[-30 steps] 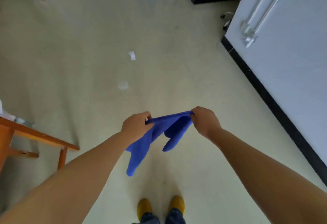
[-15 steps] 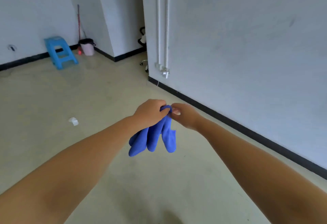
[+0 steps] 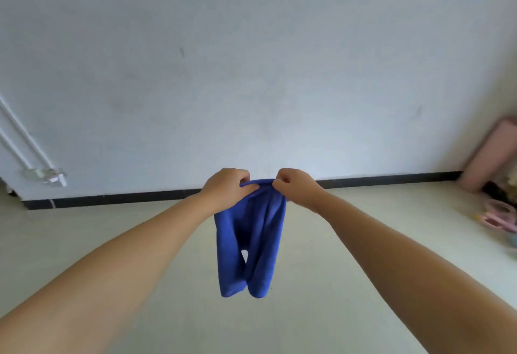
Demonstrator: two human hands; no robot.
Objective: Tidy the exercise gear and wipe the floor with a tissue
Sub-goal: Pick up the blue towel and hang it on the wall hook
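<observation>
hands (image 3: 226, 190) (image 3: 296, 188) parted, soft blue cloth (image 3: 249, 241) drooping

Pale floor (image 3: 321, 311), pink rolled mat (image 3: 488, 157) standing at right, blurred pink items (image 3: 500, 215) lying beside it

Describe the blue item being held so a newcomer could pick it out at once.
Facing the pale wall with its black baseboard, look to the centre, where two bare arms reach forward. The left hand and right hand pinch the top edge of a blue cloth hanging in folds, the only vivid blue thing here.
</observation>
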